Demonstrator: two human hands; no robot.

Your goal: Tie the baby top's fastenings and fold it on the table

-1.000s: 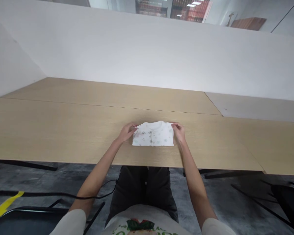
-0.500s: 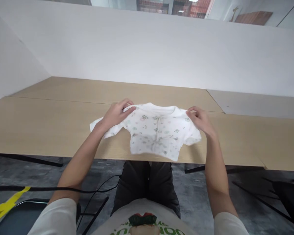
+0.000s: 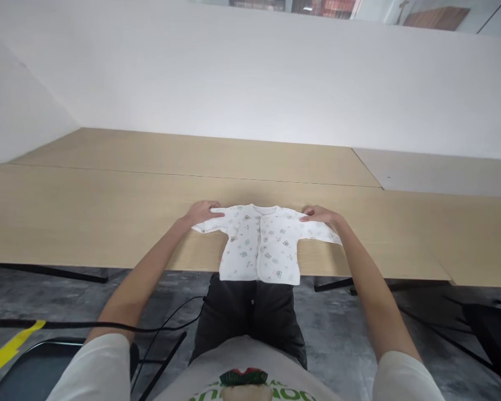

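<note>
A small white baby shirt [image 3: 259, 245] with a fine printed pattern and a front placket lies spread out, collar away from me. Its lower hem reaches the table's front edge and hangs slightly past it. My left hand [image 3: 203, 213] pinches the top of the left sleeve, thumb over the cloth. On the other side, my right hand [image 3: 318, 215] pinches the right sleeve near the shoulder. Both sleeves stretch outward, partly covered by my hands.
The light wooden table [image 3: 108, 217] runs wide to both sides, against a white partition [image 3: 250, 78]. A dark chair [image 3: 37, 367] with a black cable [image 3: 79, 324] and yellow tag [image 3: 14, 345] is at lower left. Another black chair [image 3: 490, 340] stands at lower right.
Both hands have come down toward me with the shirt. The shirt, held up and crumpled before, now lies flat with its front straightened and its hem at the table edge.
</note>
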